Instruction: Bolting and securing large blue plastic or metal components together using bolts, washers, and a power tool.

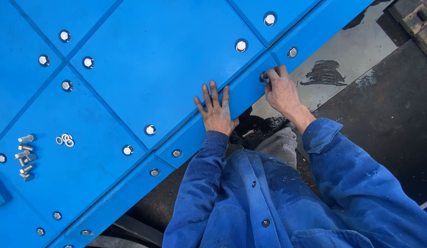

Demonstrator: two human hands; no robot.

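Observation:
My left hand (216, 110) lies flat, fingers spread, on the narrow blue edge strip (195, 133) of a big blue bolted panel surface. My right hand (280, 87) is further along the same strip, with its fingertips pinched around a small bolt (264, 79) seated in a hole there. The bolt is mostly hidden by the fingers. Both arms wear blue work sleeves.
Several loose silver bolts (25, 156) and a few washers (65, 139) lie on the blue panel (144, 64) at the left. Bolt heads dot the panel seams. A wet, dark metal floor (374, 96) lies to the right, with a rusty block (418, 20) at the top right.

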